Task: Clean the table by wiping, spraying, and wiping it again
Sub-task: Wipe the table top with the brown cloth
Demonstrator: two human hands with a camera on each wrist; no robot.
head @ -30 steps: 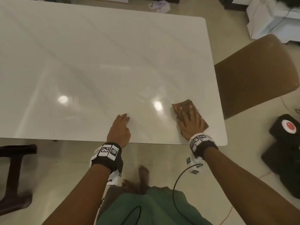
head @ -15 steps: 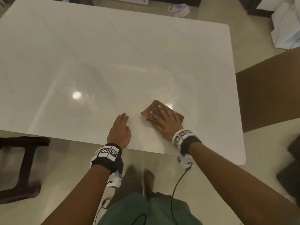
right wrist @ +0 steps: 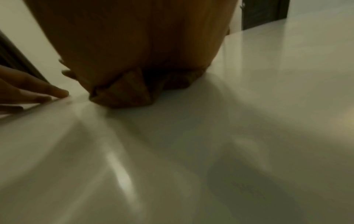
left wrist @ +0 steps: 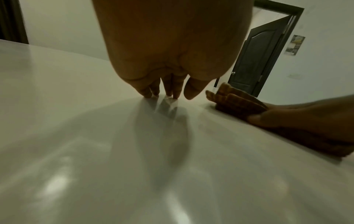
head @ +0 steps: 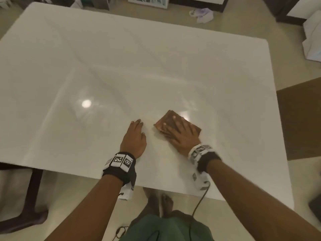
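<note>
My right hand (head: 184,134) presses flat on the folded brown cloth (head: 166,121), just right of my left hand (head: 134,138), which rests flat and empty on the glossy white surface (head: 121,66).

Beige tiled floor (head: 243,28) all around. Brown chair seat (head: 302,119) off to the right, tucked close to the edge. Dark wooden frame (head: 29,197) at lower left, foot flat on the floor. Crumpled pale lilac bag (head: 202,14) lying on the floor at the far end, near a framed picture (head: 148,1) propped upright. White fabric heap (head: 312,37) bunched at the far right. Thin black cable (head: 199,202) dangling down toward green shorts (head: 166,228), bare feet (head: 166,204) just above those. Dark panelled door (left wrist: 256,57) standing ajar in the left wrist view, small poster (left wrist: 294,45) stuck on the white wall beside it.
</note>
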